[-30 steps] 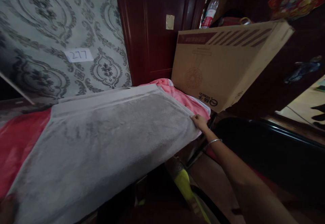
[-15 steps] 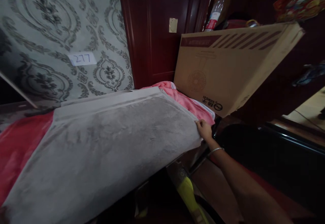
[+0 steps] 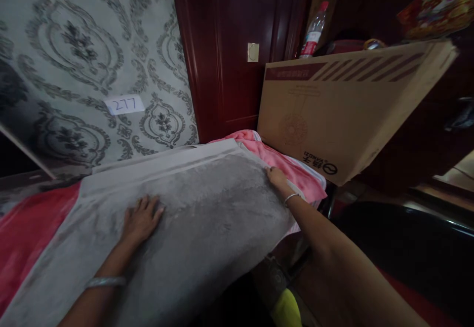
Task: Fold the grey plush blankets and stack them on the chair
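Note:
A grey plush cloth [image 3: 207, 218] with a paler border lies spread over pink fabric [image 3: 281, 161] and hangs down at the front. My left hand [image 3: 142, 218] rests palm down on its left half, fingers spread. At the cloth's right edge, my right hand [image 3: 277, 179] has its fingers closed on the border. Red fabric [image 3: 33, 223] shows past the left edge of the cloth. What supports the fabrics is mostly hidden beneath them.
A large cardboard box [image 3: 322, 114] leans behind on the right, near a plastic bottle [image 3: 313, 30]. A black rounded surface [image 3: 400, 248] stands at the right. Something yellow [image 3: 287, 309] sits below the cloth. Patterned wallpaper [image 3: 85, 45] and a dark red door [image 3: 233, 16] are behind.
My left hand has come from the lower left corner onto the middle of the cloth. My right hand has shifted left and slightly up along the edge, uncovering more pink fabric.

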Motion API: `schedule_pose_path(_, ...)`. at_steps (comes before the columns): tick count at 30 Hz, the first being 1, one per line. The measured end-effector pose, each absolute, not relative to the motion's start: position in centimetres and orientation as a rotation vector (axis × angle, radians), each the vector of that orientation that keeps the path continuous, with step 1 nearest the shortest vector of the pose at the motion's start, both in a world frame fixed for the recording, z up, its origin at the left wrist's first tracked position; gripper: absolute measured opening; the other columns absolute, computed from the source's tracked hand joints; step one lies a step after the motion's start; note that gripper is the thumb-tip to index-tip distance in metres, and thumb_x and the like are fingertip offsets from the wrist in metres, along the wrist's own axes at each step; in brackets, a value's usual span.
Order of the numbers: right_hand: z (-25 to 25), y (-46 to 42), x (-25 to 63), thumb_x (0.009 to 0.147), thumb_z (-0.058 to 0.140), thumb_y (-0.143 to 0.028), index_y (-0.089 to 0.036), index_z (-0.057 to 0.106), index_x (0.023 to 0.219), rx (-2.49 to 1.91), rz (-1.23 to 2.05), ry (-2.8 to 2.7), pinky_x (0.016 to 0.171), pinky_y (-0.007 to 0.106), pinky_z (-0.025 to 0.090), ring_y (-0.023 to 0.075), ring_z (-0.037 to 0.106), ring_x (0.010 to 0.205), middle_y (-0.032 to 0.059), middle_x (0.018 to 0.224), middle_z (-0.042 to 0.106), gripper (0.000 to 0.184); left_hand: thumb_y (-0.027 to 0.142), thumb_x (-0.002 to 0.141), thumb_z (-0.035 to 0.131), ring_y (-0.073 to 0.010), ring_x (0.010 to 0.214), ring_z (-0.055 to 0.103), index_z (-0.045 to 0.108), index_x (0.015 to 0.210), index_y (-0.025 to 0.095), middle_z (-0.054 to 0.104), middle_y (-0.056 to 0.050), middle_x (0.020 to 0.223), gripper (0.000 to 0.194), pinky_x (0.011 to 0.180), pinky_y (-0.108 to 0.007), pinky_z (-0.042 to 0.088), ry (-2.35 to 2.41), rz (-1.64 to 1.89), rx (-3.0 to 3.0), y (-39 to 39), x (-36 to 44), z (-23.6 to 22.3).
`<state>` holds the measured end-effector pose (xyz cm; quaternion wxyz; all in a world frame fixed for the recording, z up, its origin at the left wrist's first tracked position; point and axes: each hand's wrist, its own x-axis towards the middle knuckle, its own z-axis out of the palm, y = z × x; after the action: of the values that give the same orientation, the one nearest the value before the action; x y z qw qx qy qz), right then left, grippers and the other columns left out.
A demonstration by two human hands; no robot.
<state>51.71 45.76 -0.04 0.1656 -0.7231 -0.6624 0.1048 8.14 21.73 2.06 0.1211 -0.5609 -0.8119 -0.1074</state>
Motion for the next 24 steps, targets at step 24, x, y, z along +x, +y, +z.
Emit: schedule_pose_path(24,-0.6,61.0,42.6,0.102,0.047,-0.042,-0.014,0.073,0.121,-1.997,0.287,-1.931,0.087,0.027,0.049,0.0246,0.068,0.112,0.0165,0.122,0.072,0.043,0.046,0.094,0.03,-0.0367,0.151,0.032,0.044,0.155,0.02,0.039,-0.01,0.162,0.068,0.118,-0.06,0.028,-2.382,0.043,-1.597,24.9,6.7,-3.5)
